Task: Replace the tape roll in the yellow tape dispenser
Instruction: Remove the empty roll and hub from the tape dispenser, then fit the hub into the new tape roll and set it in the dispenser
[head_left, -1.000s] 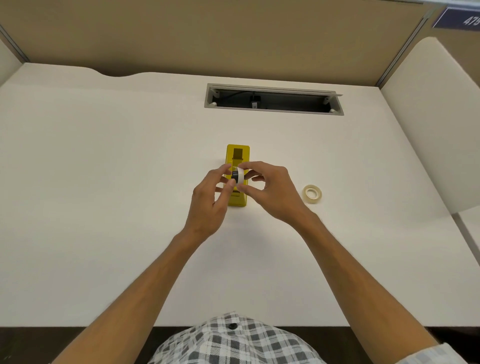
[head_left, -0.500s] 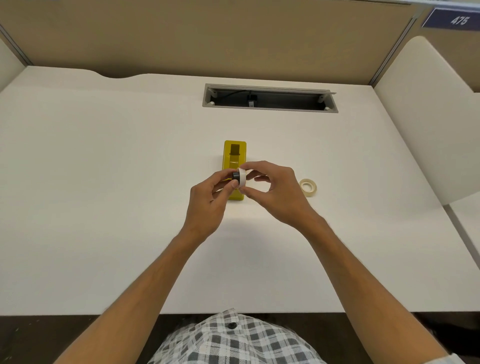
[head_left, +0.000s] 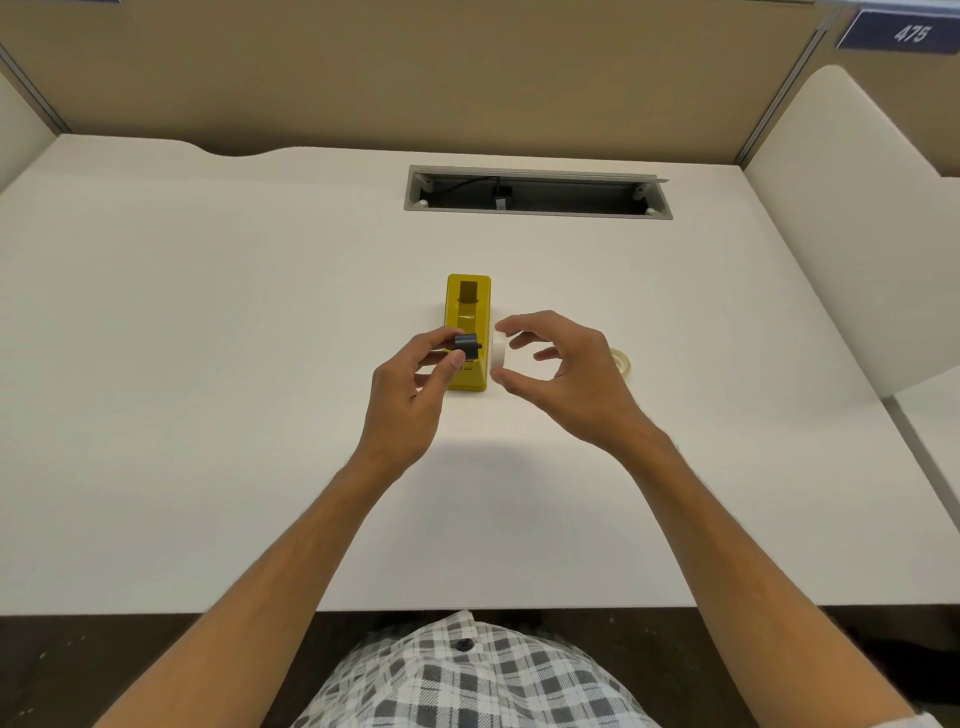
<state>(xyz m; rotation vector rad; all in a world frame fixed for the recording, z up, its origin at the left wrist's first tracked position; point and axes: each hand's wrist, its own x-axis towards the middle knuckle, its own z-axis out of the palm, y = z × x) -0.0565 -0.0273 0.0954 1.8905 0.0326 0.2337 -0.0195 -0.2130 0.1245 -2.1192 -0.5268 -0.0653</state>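
Observation:
The yellow tape dispenser stands on the white desk, its roll bay open and empty. Just above its near end, my left hand pinches a small black spindle hub between thumb and fingers. My right hand, a little to the right, holds a white tape roll core between thumb and forefinger. Hub and white roll are apart, with a small gap between them. A second, translucent tape roll lies flat on the desk, partly hidden behind my right hand.
A rectangular cable slot is cut into the desk behind the dispenser. Beige partition walls close off the back, and a white side panel stands at the right. The desk's near edge runs just above my checked shirt.
The black hub and white roll were together between both hands. Now they are pulled apart: the left hand keeps the hub, and the right hand has drawn the white roll rightward.

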